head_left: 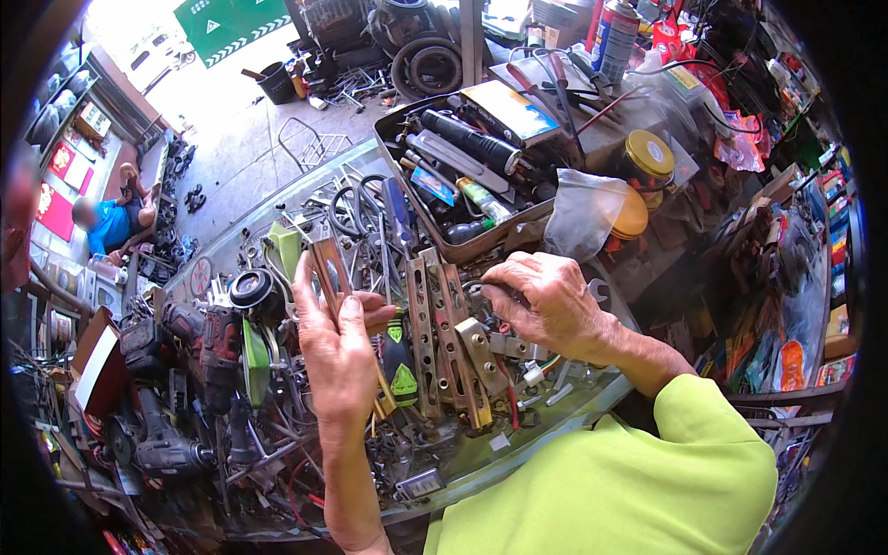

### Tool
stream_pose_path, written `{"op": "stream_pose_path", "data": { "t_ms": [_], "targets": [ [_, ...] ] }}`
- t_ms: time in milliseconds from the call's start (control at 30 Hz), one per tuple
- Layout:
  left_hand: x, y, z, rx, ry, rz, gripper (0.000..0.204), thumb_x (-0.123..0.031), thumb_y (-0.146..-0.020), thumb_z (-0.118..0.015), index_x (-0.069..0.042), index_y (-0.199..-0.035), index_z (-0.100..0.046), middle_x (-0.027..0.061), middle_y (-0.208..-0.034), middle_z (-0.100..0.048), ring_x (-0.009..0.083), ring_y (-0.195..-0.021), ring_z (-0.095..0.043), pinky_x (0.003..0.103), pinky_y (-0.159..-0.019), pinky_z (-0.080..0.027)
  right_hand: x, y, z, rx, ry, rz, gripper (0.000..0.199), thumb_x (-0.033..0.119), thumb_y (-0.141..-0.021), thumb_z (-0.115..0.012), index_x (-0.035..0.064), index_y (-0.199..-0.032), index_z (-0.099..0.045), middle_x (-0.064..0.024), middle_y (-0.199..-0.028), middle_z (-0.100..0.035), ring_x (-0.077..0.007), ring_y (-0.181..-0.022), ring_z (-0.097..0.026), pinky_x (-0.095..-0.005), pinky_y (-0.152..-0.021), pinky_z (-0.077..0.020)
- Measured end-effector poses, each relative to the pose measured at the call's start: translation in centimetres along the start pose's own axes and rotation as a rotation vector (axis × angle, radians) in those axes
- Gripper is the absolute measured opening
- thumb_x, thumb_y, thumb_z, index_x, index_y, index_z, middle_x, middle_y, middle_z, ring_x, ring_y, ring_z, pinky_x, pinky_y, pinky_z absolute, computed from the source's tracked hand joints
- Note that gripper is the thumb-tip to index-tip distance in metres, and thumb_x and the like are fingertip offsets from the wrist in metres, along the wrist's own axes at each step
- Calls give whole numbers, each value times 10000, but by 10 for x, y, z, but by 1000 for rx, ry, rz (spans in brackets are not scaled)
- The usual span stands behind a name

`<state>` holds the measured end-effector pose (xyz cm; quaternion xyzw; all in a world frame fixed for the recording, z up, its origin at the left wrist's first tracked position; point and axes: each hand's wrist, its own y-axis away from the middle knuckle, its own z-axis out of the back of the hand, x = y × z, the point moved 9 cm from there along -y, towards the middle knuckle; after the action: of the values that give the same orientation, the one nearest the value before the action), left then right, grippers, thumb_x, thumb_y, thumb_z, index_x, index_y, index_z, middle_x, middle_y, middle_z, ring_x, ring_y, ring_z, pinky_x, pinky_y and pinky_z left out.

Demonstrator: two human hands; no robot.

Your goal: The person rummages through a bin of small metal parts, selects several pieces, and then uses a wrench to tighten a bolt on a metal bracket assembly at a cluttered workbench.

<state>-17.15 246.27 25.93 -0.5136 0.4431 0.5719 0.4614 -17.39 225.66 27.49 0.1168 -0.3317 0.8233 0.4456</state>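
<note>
My left hand is closed around a narrow brownish metal bar, which stands up between thumb and fingers. To its right, my right hand has its fingers pinched together over the metal parts; a small dark thing shows at the fingertips, too hidden to name. Between the hands lie long perforated metal strips, side by side. A short metal bracket rests against them, below my right fingers. A black and green screwdriver handle lies just right of my left wrist, and a blue handle lies farther back.
Cordless drills crowd the left side. A tool case full of tools stands behind the strips, with yellow-lidded jars to its right. Loose hardware covers the glass counter. A person in blue sits at far left.
</note>
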Motion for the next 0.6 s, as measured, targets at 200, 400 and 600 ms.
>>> {"op": "stream_pose_path", "data": {
  "t_ms": [200, 400, 600],
  "targets": [
    [-32, 12, -23, -34, -760, -381, 691, 120, -759, -523, -130, -1388, -387, 221, -1158, -528, 385, -1060, -534, 449, -922, -436, -6, 4, -4, 42, -56, -14, 153, 143, -804, -666, 17, -885, -634, -114, -787, -628, -275, -728, -629, -354, -613, -501],
    [-19, 25, -51, 127, -1128, -456, 247, -188, -797, -668, 26, -907, -615, 226, -1296, -423, 392, -1284, -322, 490, -1034, -282, -10, 6, -7, 45, -94, -28, 180, 118, -785, -688, 10, -916, -627, -123, -810, -617, -284, -727, -629, -347, -603, -510],
    [-16, 24, -62, 204, -1166, -477, 287, -206, -809, -608, 81, -806, -613, 253, -1324, -414, 389, -1318, -292, 491, -1042, -260, -10, 4, 4, -56, -181, 23, 163, 127, -830, -663, -8, -899, -601, -121, -759, -592, -263, -646, -602, -350, -564, -485]
  ]
}}
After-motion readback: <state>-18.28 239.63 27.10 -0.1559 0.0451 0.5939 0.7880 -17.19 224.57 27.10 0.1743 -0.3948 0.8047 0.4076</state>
